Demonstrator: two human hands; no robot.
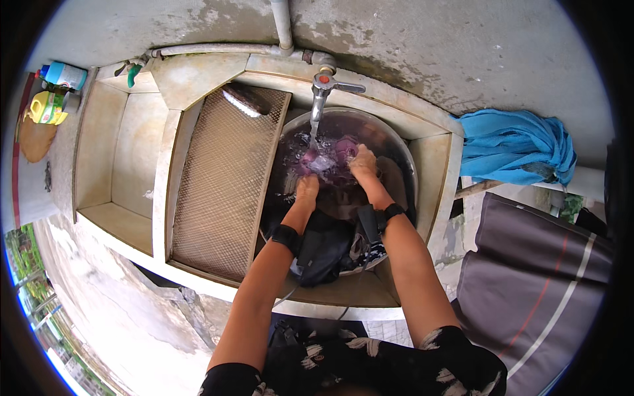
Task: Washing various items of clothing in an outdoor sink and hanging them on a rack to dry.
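A large metal basin [415, 183] full of water sits in the right-hand stone trough. Water runs from the metal tap [320, 94] into it and foams below the spout. My left hand [308, 189] and my right hand [363, 162] are both in the basin, partly under water, gripping a purple cloth [346, 148] that lies under the stream. Splashing hides my fingertips. Dark wet clothes [324, 247] lie at the basin's near side, below my wrists, and more dark cloth is submerged at the right.
Left of the basin is a ribbed washboard slab [223, 183] with a scrub brush [245, 99] at its top. A second trough [133, 148] has a green-handled tap [133, 74]. Bottles [49, 107] stand at far left. Blue netting [515, 143] and a dark sheet [535, 277] hang at right.
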